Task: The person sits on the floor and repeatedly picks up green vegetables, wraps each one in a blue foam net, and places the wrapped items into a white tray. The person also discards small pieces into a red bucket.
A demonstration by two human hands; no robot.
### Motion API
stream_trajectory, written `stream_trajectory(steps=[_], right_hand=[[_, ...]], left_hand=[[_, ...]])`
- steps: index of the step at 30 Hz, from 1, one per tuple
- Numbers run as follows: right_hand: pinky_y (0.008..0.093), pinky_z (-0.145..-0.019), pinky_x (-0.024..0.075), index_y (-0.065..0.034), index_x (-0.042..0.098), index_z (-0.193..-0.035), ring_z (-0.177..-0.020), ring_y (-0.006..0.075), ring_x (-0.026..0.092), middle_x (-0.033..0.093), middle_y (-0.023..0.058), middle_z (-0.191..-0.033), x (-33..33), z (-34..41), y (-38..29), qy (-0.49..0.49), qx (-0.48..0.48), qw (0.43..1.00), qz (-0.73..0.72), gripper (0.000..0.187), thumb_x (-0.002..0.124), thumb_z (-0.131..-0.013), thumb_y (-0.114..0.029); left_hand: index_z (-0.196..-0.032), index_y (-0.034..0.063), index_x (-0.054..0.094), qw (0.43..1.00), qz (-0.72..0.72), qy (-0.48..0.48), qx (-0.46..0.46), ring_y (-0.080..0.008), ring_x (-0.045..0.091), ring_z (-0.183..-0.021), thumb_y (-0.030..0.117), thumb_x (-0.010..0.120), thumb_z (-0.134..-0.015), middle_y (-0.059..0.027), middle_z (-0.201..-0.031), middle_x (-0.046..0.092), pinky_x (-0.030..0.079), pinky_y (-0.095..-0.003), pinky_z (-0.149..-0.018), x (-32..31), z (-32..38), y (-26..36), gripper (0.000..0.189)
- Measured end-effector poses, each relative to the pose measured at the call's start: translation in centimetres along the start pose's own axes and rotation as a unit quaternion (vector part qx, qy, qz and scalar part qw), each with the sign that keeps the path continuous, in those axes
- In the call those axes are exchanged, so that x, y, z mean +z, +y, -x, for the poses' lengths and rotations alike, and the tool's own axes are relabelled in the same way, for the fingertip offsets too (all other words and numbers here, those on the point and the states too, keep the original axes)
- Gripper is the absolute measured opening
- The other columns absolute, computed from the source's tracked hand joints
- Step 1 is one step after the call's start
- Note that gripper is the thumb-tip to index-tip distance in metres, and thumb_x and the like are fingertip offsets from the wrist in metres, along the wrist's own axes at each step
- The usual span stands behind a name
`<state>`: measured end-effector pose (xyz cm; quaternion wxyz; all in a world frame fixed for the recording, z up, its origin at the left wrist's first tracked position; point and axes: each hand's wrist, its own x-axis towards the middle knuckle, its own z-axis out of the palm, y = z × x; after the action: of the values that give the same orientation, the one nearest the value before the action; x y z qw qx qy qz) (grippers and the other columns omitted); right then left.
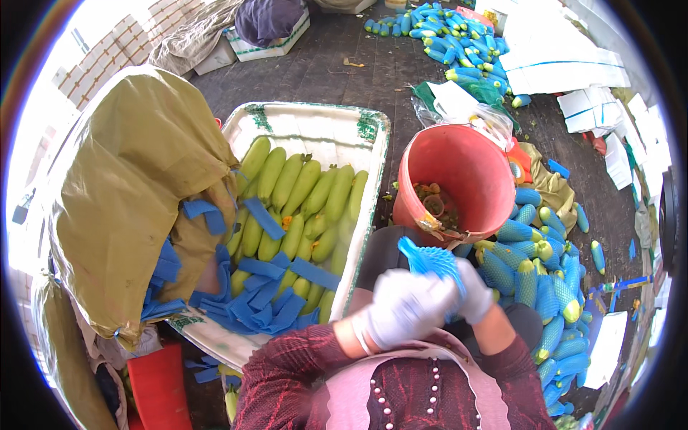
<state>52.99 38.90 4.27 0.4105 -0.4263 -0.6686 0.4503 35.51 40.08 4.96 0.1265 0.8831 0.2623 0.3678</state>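
Observation:
My left hand [411,307], in a white glove and blurred, is closed around the lower part of a blue mesh foam sleeve [431,260]. My right hand [475,292], gloved as well, grips the same sleeve from the right. The sleeve's bunched end points up and left; whether a vegetable is inside is hidden by my hands. Left of them, pale green zucchini [293,185] lie in rows in a white foam box [371,215]. Flat blue sleeves [263,306] are strewn over the zucchini at the near end.
A red bucket [457,161] with plant scraps inside stands just beyond my hands. Zucchini in blue sleeves [548,279] are heaped at my right, and another sleeved heap [457,37] lies farther off. An olive tarpaulin [123,177] covers something at left. White foam sheets [564,64] lie far right.

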Motion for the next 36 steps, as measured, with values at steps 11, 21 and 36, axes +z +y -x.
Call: stream_trajectory(steps=[11, 21, 36], right_hand=[[0.0427, -0.111, 0.0497, 0.0058, 0.062, -0.133, -0.130, 0.0244, 0.061, 0.066, 0.0218, -0.135, -4.3, 4.2, 3.4, 0.011, 0.121, 0.928, -0.353, 0.039, 0.066, -0.102, -0.017], [0.0380, -0.095, 0.0581, 0.0079, 0.064, -0.136, -0.109, 0.0278, 0.072, 0.071, 0.0234, -0.126, -1.8, 5.7, 1.9, 0.077, 0.178, 0.872, -0.449, 0.051, 0.070, -0.100, -0.028], [0.0521, -0.092, 0.0552, -0.0146, 0.073, -0.117, -0.110, 0.0398, 0.066, 0.071, 0.0113, -0.123, -0.5, 1.7, -1.0, 0.049, -0.216, 0.846, 0.485, 0.041, 0.080, -0.081, -0.032]], left_hand=[[-0.124, 0.0019, 0.067, 0.891, 0.080, 0.151, -0.420, -0.0390, 0.070, -0.104, 0.021, 0.063, -0.102, -0.0216, -0.116, 0.072, 0.056, -0.0443, -0.090, 2.6, 3.0, -21.2, 0.030], [-0.139, -0.0013, 0.061, 0.743, -0.110, -0.137, -0.645, -0.0389, 0.069, -0.120, 0.068, 0.059, -0.096, -0.0232, -0.128, 0.072, 0.051, -0.0458, -0.109, 14.0, 7.3, -36.5, 0.082], [-0.123, -0.0010, 0.068, 0.811, 0.411, -0.248, -0.336, -0.0146, 0.071, -0.079, 0.069, 0.041, -0.108, -0.0059, -0.101, 0.074, 0.056, -0.0263, -0.068, -8.5, 2.2, -8.0, 0.077]])
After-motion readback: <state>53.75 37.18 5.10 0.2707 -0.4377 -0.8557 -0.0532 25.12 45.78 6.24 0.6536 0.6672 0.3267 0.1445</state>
